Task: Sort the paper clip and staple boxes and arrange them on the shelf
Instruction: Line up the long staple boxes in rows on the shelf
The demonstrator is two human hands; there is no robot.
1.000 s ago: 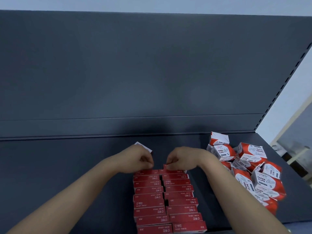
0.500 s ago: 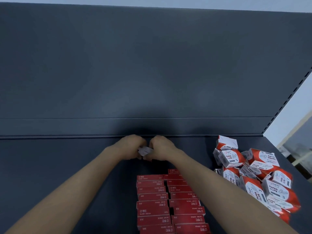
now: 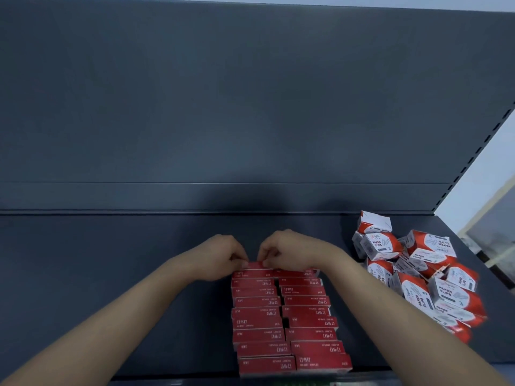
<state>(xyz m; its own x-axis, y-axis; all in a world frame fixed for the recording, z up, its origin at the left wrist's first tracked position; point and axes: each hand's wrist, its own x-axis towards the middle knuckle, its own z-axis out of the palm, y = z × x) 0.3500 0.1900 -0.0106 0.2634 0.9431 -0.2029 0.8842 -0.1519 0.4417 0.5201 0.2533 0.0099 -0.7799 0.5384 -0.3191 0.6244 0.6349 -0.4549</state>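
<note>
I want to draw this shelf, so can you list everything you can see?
Staple boxes: roughly nineteen, red, two neat columns at the shelf's middle front.
Paper clip boxes: about a dozen, red and white, jumbled heap on the right.
Shelf: one, dark grey, under everything.
Back panel: one, dark grey, behind the shelf.
Left hand: one, pinching the farthest staple box.
Right hand: one, pinching the same box.

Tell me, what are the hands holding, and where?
One red staple box at the far end of the rows: the left hand pinches its left part, the right hand its right part.
</note>
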